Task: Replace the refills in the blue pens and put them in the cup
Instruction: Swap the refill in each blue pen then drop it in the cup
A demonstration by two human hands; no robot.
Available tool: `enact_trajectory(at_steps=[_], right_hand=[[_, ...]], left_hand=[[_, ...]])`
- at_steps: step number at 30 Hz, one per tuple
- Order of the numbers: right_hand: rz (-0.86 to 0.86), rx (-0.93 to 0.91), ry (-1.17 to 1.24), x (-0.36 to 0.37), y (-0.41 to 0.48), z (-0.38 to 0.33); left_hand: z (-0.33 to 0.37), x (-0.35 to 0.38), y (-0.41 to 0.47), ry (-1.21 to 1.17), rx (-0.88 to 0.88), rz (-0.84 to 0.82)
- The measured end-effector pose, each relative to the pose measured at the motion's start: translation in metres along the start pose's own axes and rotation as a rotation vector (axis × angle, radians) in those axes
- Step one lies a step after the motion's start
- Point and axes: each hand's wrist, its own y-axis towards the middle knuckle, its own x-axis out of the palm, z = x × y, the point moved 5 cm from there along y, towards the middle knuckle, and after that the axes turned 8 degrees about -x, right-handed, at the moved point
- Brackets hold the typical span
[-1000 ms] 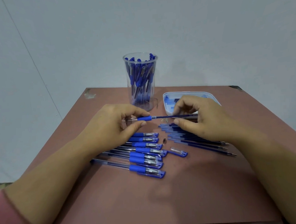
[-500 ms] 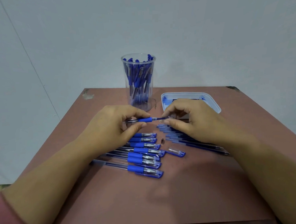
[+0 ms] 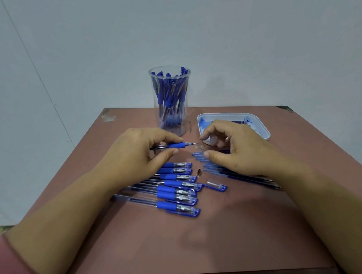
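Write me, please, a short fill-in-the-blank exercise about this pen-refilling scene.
The left hand grips a single ___.
The cup stands to the ___ of the white tray.
The loose cap on the table is clear and ___.
Missing words: pen; left; blue.

Both forearms were extended forward and angled inward, so that the hands were brought near each other without touching. The left hand (image 3: pixel 138 152) was held back-upward, and a pen (image 3: pixel 174 145) was pinched level between its thumb below and its fingertips above (the other fingers were hidden behind the knuckles). The right hand (image 3: pixel 233 148) was held palm-down, its fingers loosely curled, its thumb stretched toward the left hand, and nothing was gripped in it. A pink sleeve (image 3: pixel 5 264) was seen on the left arm.
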Motion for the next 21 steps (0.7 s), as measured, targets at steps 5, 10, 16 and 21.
enact_trajectory(at_steps=[5,10,16,21], right_hand=[[-0.181,-0.021,-0.118,0.012,-0.001,-0.006],[-0.256,-0.037,-0.151,0.019,0.002,-0.008],[-0.079,0.016,0.071,0.002,0.003,-0.002],[0.078,-0.009,0.211,-0.006,0.002,-0.002]], left_hand=[[0.001,-0.001,0.000,0.002,0.006,-0.002],[0.002,-0.002,0.000,0.007,0.011,-0.002],[-0.001,-0.001,0.000,-0.007,-0.010,-0.003],[0.000,-0.001,0.000,-0.005,-0.021,-0.010]])
